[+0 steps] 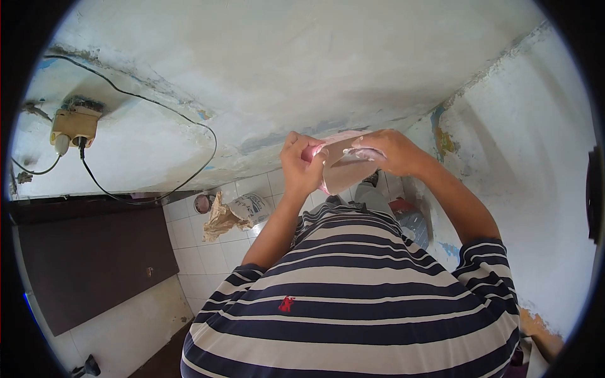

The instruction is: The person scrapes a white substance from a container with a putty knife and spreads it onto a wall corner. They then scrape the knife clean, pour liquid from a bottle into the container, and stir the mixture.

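Before the wall, left hand (302,165) and right hand (392,151) grip sandpaper (343,170) (fingers curled).

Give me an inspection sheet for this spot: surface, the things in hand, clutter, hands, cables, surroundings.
Surface: white tiled floor; patchy plastered wall.
Things in hand: folded pinkish sheet, held up in front of the wall.
Clutter: crumpled paper bag, white sack, small round container.
Hands: left hand and right hand both grip the sheet.
Cables: black cable looping from a wall socket.
Surroundings: dark door; striped shirt.
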Tool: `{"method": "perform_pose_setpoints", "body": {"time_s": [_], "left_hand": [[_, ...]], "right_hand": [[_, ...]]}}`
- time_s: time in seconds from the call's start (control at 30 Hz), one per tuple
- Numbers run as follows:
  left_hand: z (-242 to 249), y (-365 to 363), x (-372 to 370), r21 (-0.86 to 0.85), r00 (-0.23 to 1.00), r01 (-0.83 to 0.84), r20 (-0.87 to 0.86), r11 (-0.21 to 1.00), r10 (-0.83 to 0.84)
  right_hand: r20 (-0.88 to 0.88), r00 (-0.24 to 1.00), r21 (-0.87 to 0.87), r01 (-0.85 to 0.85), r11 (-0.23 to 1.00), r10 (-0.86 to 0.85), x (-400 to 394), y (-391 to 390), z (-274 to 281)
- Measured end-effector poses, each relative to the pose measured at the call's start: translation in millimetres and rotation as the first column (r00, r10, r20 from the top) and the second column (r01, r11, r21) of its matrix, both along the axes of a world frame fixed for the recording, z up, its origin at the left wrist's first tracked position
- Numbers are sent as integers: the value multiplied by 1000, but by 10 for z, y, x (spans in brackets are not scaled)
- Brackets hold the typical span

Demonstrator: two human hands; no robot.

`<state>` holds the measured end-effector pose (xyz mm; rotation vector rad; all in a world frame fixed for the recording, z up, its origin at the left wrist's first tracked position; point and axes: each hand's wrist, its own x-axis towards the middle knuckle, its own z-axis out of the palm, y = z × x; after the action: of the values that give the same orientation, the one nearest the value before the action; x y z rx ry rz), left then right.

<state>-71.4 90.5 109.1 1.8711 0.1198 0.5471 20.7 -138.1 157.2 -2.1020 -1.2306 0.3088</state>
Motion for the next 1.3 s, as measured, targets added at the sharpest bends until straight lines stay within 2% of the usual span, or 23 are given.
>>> {"method": "perform_pose_setpoints", "body": {"time_s": [0.07, 0.13, 0.17, 0.23, 0.33, 0.4, 0.43, 0.5, 0.57, 0.67, 0.73, 0.8, 0.83, 0.97, 1.03, 1.13, 1.3], "left_hand": [[-118, 64, 77, -68, 999, 39, 1, 997, -39], [-252, 146, 140, -278, 988, 143, -14, 950, -153], [-316, 180, 150, -279, 989, 139, -12, 950, -149], [-375, 209, 169, -504, 964, 186, -72, 843, -256], [-493, 166, 181, -459, 972, 174, -64, 871, -228], [-592, 95, 160, -425, 981, 128, -79, 896, -177], [-641, 67, 150, -389, 987, 87, -91, 917, -132], [-733, 34, 117, -340, 993, 74, -63, 937, -102], [-841, 38, 100, -296, 996, 62, -39, 953, -77], [-918, 64, 36, -379, 985, 67, -121, 923, -121], [-782, 81, 69, -466, 951, 170, -152, 868, -268], [-685, 138, 125, -430, 945, 206, -144, 879, -292], [-652, 160, 154, -393, 937, 248, -133, 885, -322], [-612, 158, 170, -471, 950, 215, -103, 856, -295], [-602, 136, 133, -396, 986, 118, -59, 911, -154], [-490, 42, 36, -317, 994, 105, 43, 942, -97], [-579, -59, -58, -335, 995, 101, 50, 937, -90]], "right_hand": [[-27, 1000, 28, -14, 1000, 15, -32, 30, 82], [-55, 998, 56, -26, 998, 29, -82, 47, 116], [-46, 999, 45, -13, 999, 15, -102, 35, 90], [-35, 999, 32, 0, 999, 1, -168, 19, 42], [8, 999, -7, -36, 999, 36, -262, 16, -21], [-78, 997, -146, -25, 989, 13, -353, 11, -82], [-78, 997, -145, -27, 989, 15, -381, 17, -99], [-201, 978, -267, 2, 964, -58, -405, 26, -129], [-212, 976, -231, 5, 973, -55, -453, 3, -236], [-189, 981, -149, 17, 989, -45, -474, -32, -319], [-147, 988, -97, 24, 995, -38, -455, -13, -322], [-44, 998, -46, 36, 998, -38, -461, 5, -280], [-45, 998, -46, 34, 998, -36, -472, 21, -274], [-52, 995, -76, 87, 993, -91, -520, 85, -206], [-78, 990, -70, 110, 991, -115, -530, 108, -160], [-107, 990, -63, 87, 994, -93, -492, 126, -149], [-201, 978, -20, 54, 998, -57, -494, 124, -68]]}}
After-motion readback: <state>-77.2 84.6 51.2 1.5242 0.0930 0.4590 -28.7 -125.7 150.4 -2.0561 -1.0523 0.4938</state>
